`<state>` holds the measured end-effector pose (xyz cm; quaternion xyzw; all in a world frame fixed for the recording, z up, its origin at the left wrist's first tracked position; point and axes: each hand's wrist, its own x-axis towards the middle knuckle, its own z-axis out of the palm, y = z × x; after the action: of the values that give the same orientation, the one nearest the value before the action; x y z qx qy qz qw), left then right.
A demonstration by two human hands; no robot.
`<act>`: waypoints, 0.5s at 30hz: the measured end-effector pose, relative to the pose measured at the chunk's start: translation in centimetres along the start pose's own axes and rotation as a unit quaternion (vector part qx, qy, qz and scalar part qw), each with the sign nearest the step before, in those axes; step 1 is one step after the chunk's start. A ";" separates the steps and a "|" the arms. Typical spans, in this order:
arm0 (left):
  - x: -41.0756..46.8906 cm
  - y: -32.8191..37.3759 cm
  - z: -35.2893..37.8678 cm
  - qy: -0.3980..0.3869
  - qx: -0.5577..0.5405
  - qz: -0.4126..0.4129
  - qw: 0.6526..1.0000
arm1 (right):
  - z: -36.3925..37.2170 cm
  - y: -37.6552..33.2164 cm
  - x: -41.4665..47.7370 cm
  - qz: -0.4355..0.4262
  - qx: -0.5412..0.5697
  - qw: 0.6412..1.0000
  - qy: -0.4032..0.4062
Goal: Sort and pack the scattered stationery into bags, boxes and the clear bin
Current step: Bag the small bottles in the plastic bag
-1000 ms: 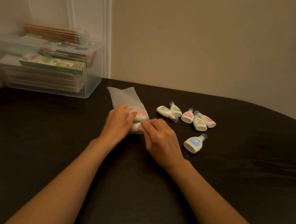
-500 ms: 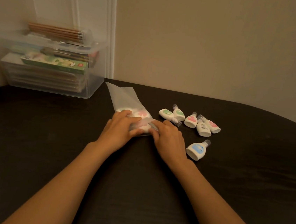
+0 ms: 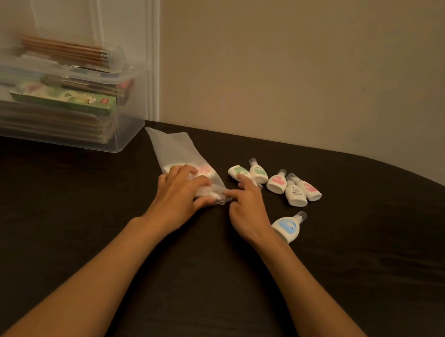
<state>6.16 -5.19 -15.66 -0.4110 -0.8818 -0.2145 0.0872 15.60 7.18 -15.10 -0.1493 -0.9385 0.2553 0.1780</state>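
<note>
Head view: a person's 2 bare forearms reach across a dark counter (image 3: 73, 221) to a frosted bag (image 3: 173, 146) lying flat toward its far edge. The bag's far end points at the clear bin (image 3: 127, 133).

The left hand (image 3: 179, 194) grips the bag's near end, fingers curled over the top and thumb tucked below, clamped on the plastic and the lumps inside. A bagged pink bottle (image 3: 205, 170) shows faintly through the film just beyond the knuckles. A clear cap (image 3: 219, 200) sits at the bag's mouth.

The right hand (image 3: 247, 209) lies just beside, its fingers apart and holding nothing. The thumb touches the bag's mouth and the index finger stretches toward the loose bottles.

6 small white bottles with clear caps lie on the counter to the right of the bag. A green bottle (image 3: 238, 172) lies at the index fingertip, and a 2nd green bottle (image 3: 258, 172) is just beside it. Next come a pink bottle (image 3: 277, 183), a plain-backed bottle (image 3: 296, 194) and a red bottle (image 3: 310, 190), bunched close. A blue bottle (image 3: 286, 227) lies apart from them, just beside the right wrist.

The clear bin stands at the counter's far left, slightly blurred. It holds stacked packs and a green box (image 3: 64, 98). A pencil pack (image 3: 66, 49) rests above its rim.
</note>
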 end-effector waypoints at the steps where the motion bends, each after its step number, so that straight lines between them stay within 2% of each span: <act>1: 0.0 0.0 0.0 0.008 -0.001 -0.002 1.000 | 0.1 0.0 0.1 -0.007 -0.006 1.000 -0.008; 4: -0.1 0.0 -0.1 0.037 0.012 -0.024 0.999 | 0.0 -0.1 0.0 -0.006 0.013 1.000 -0.004; 10: 0.2 0.1 -0.5 0.107 0.023 -0.107 0.988 | -0.3 -1.5 -1.1 -0.061 0.107 0.990 0.073; 13: 0.3 0.2 -0.6 0.114 0.015 -0.140 0.983 | -0.1 -1.8 -1.5 -0.066 0.112 0.989 0.069; 15: 0.2 0.3 -0.6 0.110 0.001 -0.147 0.983 | -0.1 -1.5 -1.3 -0.046 0.117 0.987 0.099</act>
<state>6.30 -5.13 -14.98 -0.2504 -0.9179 -0.2678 0.1515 16.52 5.46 -14.59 -0.1092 -0.8857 0.3388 0.2980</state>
